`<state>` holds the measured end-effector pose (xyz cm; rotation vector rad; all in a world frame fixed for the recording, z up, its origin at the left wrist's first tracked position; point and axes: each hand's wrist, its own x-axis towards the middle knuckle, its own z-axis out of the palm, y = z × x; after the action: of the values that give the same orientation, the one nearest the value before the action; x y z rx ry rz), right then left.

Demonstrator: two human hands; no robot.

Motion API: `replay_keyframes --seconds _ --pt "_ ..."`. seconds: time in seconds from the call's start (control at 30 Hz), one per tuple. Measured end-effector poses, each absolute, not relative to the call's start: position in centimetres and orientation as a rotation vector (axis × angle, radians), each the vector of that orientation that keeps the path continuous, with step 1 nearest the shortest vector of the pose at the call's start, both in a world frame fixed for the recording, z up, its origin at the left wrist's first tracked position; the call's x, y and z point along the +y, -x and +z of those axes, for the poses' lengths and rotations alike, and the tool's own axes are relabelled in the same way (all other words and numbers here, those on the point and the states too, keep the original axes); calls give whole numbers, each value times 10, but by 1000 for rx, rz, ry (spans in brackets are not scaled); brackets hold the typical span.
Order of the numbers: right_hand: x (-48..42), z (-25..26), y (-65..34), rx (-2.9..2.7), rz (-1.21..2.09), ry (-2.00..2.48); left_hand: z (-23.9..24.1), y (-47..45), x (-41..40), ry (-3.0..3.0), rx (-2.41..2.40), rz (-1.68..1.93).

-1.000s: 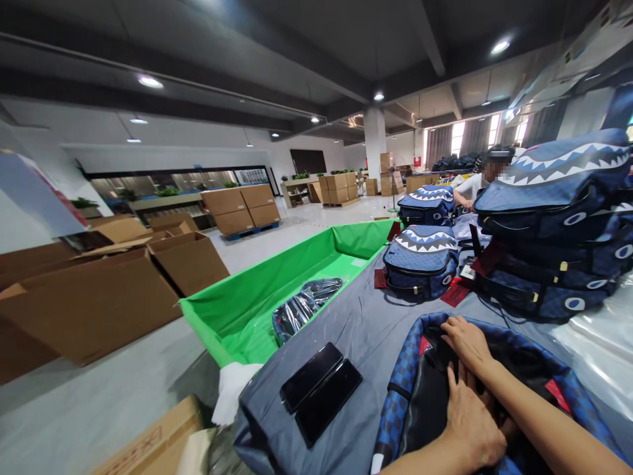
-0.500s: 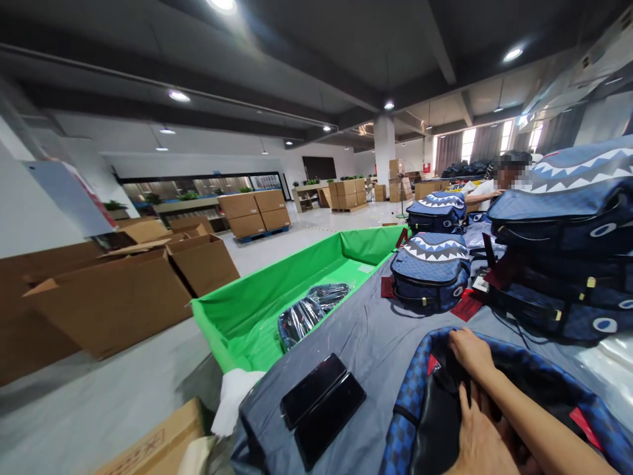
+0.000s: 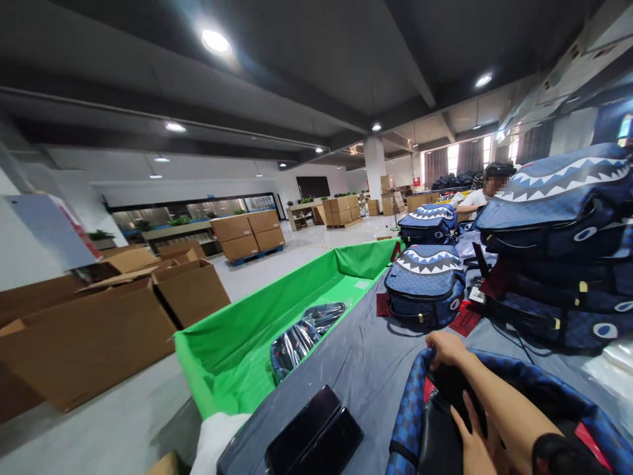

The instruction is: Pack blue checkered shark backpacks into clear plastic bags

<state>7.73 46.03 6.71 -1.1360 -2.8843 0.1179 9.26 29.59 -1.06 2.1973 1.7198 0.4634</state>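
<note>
1. The bag (image 3: 411, 406) lies open on the grey cloth (image 3: 359, 353), close before the person, with its mouth toward the camera; its lower part is out of view.
2. The right hand (image 3: 445, 349) is closed on the rim at the far left corner, with the fingers bent over the edge. This seems a good place to hold, because a steady corner lets the other hand work inside.
3. The left hand (image 3: 473, 439) is in the mouth, with its fingers apart and near the black lining (image 3: 435, 432). It does not appear to clamp anything; how hard it presses, one cannot tell.
4. To work the lining well, it is probably better to use flat fingers and move from the corner outward, so that no fold gets caught.
5. The right forearm passes across the left hand and hides part of it. A higher elbow would likely give better sight.
6. The red patch (image 3: 591, 443) at the right side of the mouth is best left unbent.
7. The pull on the rim should be gentle: the wall looks soft and could lose its shape.
8. The phones (image 3: 304, 425) lie to the left, apart from the bag. The bag should not be dragged that way.
</note>
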Motion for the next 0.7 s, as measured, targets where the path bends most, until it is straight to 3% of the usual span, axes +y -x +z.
replay_keyframes --seconds 0.27,0.47,0.7 --pt "374 54 -149 -2726 31 1050 37 -86 279 -2258 1793 385" --pt "341 44 -273 -2474 -153 1428 40 -99 268 -2161 1966 519" --pt "339 19 -250 -2500 -191 1499 44 -94 274 -2213 2017 436"
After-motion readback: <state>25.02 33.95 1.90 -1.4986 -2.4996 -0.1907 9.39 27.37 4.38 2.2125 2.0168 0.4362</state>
